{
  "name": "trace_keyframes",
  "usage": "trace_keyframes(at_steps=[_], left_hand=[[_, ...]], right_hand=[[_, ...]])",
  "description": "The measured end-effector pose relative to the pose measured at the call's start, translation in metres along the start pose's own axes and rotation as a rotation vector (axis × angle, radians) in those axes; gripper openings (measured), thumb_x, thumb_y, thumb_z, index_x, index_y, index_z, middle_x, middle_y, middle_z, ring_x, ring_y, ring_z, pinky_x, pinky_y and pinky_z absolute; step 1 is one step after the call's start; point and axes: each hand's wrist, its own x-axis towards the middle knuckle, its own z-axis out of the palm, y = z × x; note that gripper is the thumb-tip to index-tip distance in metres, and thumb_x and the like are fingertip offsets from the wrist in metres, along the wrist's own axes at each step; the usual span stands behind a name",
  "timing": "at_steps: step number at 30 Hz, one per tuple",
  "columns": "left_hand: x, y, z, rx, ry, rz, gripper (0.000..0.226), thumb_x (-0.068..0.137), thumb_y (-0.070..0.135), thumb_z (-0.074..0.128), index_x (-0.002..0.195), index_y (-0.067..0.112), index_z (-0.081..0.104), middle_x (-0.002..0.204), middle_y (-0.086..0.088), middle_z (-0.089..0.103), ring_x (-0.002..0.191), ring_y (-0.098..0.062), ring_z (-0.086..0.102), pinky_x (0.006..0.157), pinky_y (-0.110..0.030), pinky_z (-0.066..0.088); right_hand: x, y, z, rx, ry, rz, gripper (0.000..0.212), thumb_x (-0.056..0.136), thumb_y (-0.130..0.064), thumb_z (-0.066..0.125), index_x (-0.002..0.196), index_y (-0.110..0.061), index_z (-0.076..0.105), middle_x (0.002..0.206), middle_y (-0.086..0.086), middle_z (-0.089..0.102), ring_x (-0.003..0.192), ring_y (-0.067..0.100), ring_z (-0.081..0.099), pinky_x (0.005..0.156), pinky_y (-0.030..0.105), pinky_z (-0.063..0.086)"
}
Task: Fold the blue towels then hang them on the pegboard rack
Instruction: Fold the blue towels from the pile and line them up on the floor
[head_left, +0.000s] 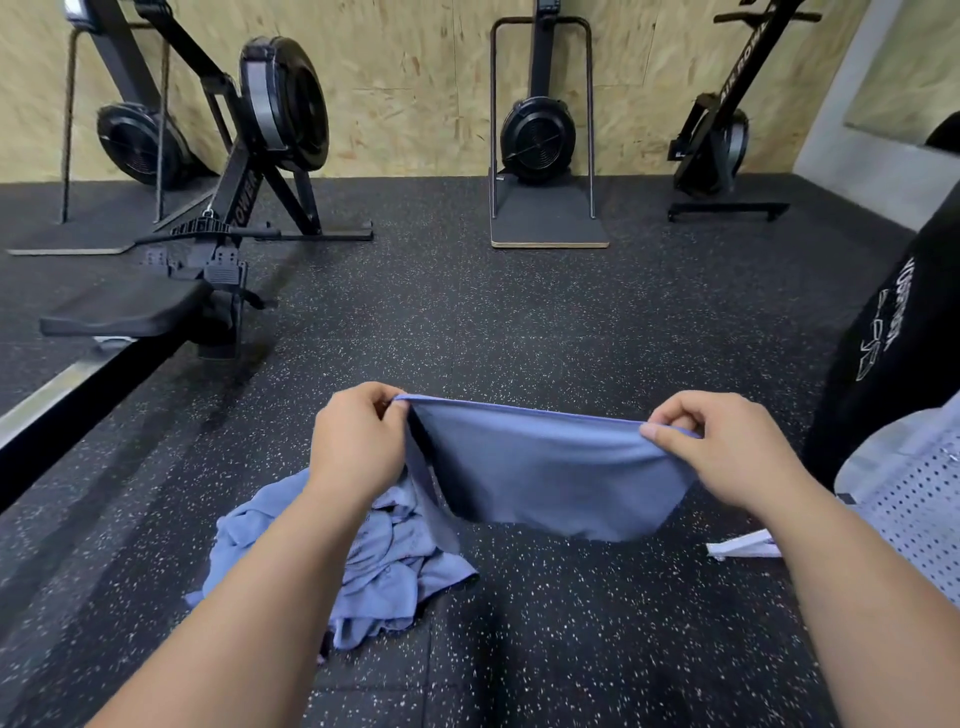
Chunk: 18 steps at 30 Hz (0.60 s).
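Both our hands hold one blue towel taut above the gym floor, mid-fold.

Our left hand (358, 441) and right hand (727, 447) each keep a closed pinch grip on a top corner of the blue towel (550, 467), stretching its edge so it hangs flat for folding. Beneath, the unfolded pile (374, 561) waits on the rubber floor (519, 322). Rowing machines (249, 156) line the far wall; no pegboard rack is visible.
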Motion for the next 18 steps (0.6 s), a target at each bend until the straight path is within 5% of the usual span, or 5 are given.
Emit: trace_keyframes(at_steps=[5, 8, 12, 18], left_hand=[[-0.002, 0.001, 0.001, -0.019, 0.012, -0.019, 0.014, 0.102, 0.027, 0.064, 0.100, 0.025, 0.078, 0.085, 0.007, 0.075, 0.086, -0.022, 0.070, 0.079, -0.033, 0.051], [-0.007, 0.006, 0.008, -0.073, -0.066, 0.032, 0.006, 0.099, 0.027, 0.069, 0.102, 0.032, 0.072, 0.075, 0.012, 0.067, 0.070, -0.011, 0.063, 0.073, -0.031, 0.050], [-0.019, 0.020, 0.021, -0.176, -0.189, 0.150, 0.016, 0.094, 0.023, 0.076, 0.106, 0.034, 0.072, 0.072, 0.009, 0.063, 0.063, -0.009, 0.058, 0.067, -0.026, 0.044], [-0.032, 0.034, 0.030, -0.446, -0.406, 0.206, 0.034, 0.090, 0.004, 0.079, 0.110, 0.031, 0.074, 0.091, -0.004, 0.072, 0.070, -0.011, 0.059, 0.078, -0.033, 0.056]], right_hand=[[-0.001, 0.003, 0.005, 0.035, 0.038, 0.051, 0.015, 0.090, -0.034, 0.081, 0.078, -0.034, 0.073, 0.061, -0.010, 0.064, 0.060, 0.013, 0.060, 0.060, 0.031, 0.045], [-0.001, -0.008, 0.014, 0.281, 0.041, 0.094, 0.006, 0.094, -0.027, 0.077, 0.089, -0.029, 0.076, 0.061, -0.007, 0.066, 0.053, 0.008, 0.052, 0.061, 0.029, 0.038], [-0.010, -0.039, 0.019, 0.613, -0.104, 0.103, 0.004, 0.097, -0.021, 0.077, 0.098, -0.024, 0.080, 0.079, 0.006, 0.078, 0.065, 0.008, 0.060, 0.064, 0.030, 0.048], [-0.022, -0.071, 0.027, 0.687, -0.410, 0.037, 0.025, 0.098, -0.002, 0.069, 0.106, -0.022, 0.083, 0.099, 0.005, 0.082, 0.088, 0.016, 0.072, 0.088, 0.035, 0.057]])
